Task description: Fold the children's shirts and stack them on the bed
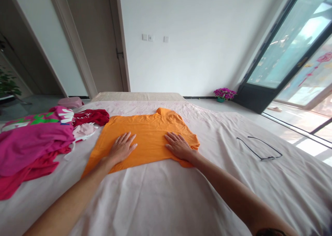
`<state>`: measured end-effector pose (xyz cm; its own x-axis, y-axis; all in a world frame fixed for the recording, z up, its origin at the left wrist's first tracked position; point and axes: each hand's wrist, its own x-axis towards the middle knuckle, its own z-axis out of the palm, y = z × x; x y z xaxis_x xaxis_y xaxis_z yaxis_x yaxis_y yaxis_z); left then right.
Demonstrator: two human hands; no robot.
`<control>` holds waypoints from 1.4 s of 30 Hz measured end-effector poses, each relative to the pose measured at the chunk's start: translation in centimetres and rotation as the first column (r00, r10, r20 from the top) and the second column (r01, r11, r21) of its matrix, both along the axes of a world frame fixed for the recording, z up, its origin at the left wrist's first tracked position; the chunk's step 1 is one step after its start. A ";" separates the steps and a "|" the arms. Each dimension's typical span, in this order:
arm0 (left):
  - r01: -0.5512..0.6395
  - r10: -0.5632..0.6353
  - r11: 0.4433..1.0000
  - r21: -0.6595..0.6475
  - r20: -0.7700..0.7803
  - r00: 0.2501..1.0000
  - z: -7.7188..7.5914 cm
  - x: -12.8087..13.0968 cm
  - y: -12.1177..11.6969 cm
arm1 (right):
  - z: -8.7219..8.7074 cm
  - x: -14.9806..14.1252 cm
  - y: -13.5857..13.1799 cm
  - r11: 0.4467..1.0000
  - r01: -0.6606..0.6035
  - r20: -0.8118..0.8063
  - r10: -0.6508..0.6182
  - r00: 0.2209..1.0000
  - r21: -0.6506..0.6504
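An orange T-shirt lies spread on the pale sheet, its hem end toward the left and its sleeves and neck toward the right. My left hand rests flat on the cloth near the hem, fingers spread. On the sleeve side my right hand presses flat with its fingers stretched out. Neither hand grips the fabric. Wrinkles show around the neck and the sleeves at the right end.
A pile of pink and red clothes lies on the left of the sheet. Black-framed glasses rest on the right. Beyond are a pink stool, purple flowers and a glass door.
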<state>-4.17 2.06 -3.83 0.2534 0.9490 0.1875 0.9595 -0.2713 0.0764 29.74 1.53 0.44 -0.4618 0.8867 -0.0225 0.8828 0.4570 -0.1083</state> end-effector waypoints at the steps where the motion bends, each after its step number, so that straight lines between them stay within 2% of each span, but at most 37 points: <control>1: -0.013 0.013 1.000 0.010 -0.007 1.000 -0.1 -1.2 -0.3 | 0.1 1.3 0.0 0.999 0.034 0.012 -0.034 0.999 0.017; 5: -0.085 0.086 0.994 0.066 -0.015 0.996 -0.5 -5.2 -1.7 | 1.0 5.9 -1.3 0.964 0.244 -0.001 -0.245 0.969 0.107; 8: -0.103 0.106 0.991 0.089 -0.032 0.994 -0.7 -6.5 -2.4 | 2.3 8.5 -3.6 0.885 0.442 -0.092 -0.433 0.897 0.147; 11: -0.097 0.103 0.990 0.103 -0.057 0.993 -0.8 -6.6 -2.6 | 3.3 10.0 -6.3 0.839 0.545 -0.151 -0.538 0.829 0.002; 13: -0.096 0.105 0.989 0.112 -0.072 0.992 -1.0 -6.6 -2.5 | 3.7 10.2 -7.8 0.831 0.538 -0.161 -0.556 0.816 -0.143; 16: -0.085 0.096 0.988 0.127 -0.087 0.992 -1.3 -6.9 -2.3 | 3.9 9.5 -9.5 0.849 0.469 -0.246 -0.522 0.817 -0.245; 17: -0.079 0.090 0.988 0.130 -0.086 0.992 -1.4 -7.0 -2.2 | 4.0 9.1 -10.0 0.854 0.437 -0.314 -0.513 0.799 -0.282; 19: -0.069 0.079 0.988 0.135 -0.075 0.994 -1.5 -7.3 -2.1 | 4.5 8.4 -10.9 0.847 0.349 -0.468 -0.517 0.717 -0.401; 21: -0.067 0.075 0.988 0.136 -0.054 0.996 -1.6 -7.5 -2.0 | 4.9 8.1 -11.6 0.808 0.254 -0.541 -0.555 0.632 -0.532; 22: -0.070 0.077 0.988 0.135 -0.044 0.996 -1.6 -7.5 -2.0 | 5.1 8.2 -11.8 0.780 0.226 -0.529 -0.576 0.623 -0.584; 24: -0.077 0.082 0.988 0.131 -0.031 0.996 -1.6 -7.5 -2.0 | 5.1 8.8 -11.7 0.735 0.227 -0.445 -0.594 0.670 -0.639; 26: -0.084 0.087 0.988 0.126 -0.022 0.996 -1.6 -7.5 -2.0 | 4.9 9.9 -11.0 0.733 0.280 -0.353 -0.579 0.735 -0.620; 29: -0.090 0.093 0.988 0.122 -0.015 0.996 -1.5 -7.4 -2.0 | 4.8 11.3 -9.4 0.773 0.364 -0.281 -0.557 0.781 -0.519; 32: -0.091 0.095 0.989 0.119 -0.024 0.995 -1.4 -7.3 -2.1 | 5.0 11.2 -7.8 0.846 0.457 -0.277 -0.524 0.805 -0.274; 34: -0.086 0.091 0.988 0.125 -0.034 0.995 -1.2 -7.2 -2.2 | 4.9 10.4 -7.0 0.898 0.433 -0.303 -0.434 0.848 -0.075; 36: -0.076 0.081 0.989 0.130 -0.032 0.996 -1.0 -7.2 -2.3 | 4.5 9.5 -6.4 0.947 0.322 -0.287 -0.303 0.909 0.020; 38: -0.064 0.067 0.990 0.126 -0.019 0.998 -0.8 -7.3 -2.3 | 3.9 9.0 -6.1 0.975 0.223 -0.217 -0.212 0.953 0.025; 39: -0.060 0.062 0.991 0.123 -0.010 0.998 -0.8 -7.3 -2.4 | 3.7 8.9 -6.0 0.977 0.211 -0.174 -0.205 0.963 0.019; 42: -0.052 0.050 0.991 0.120 0.022 0.999 -0.7 -7.5 -2.4 | 3.6 9.2 -6.2 0.961 0.273 -0.071 -0.270 0.960 0.042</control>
<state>-11.64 -0.35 -4.51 0.2007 0.9308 0.3056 0.9710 -0.2305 0.0642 38.96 -4.67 4.04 -0.2024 0.9782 0.0473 0.9665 0.2073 -0.1513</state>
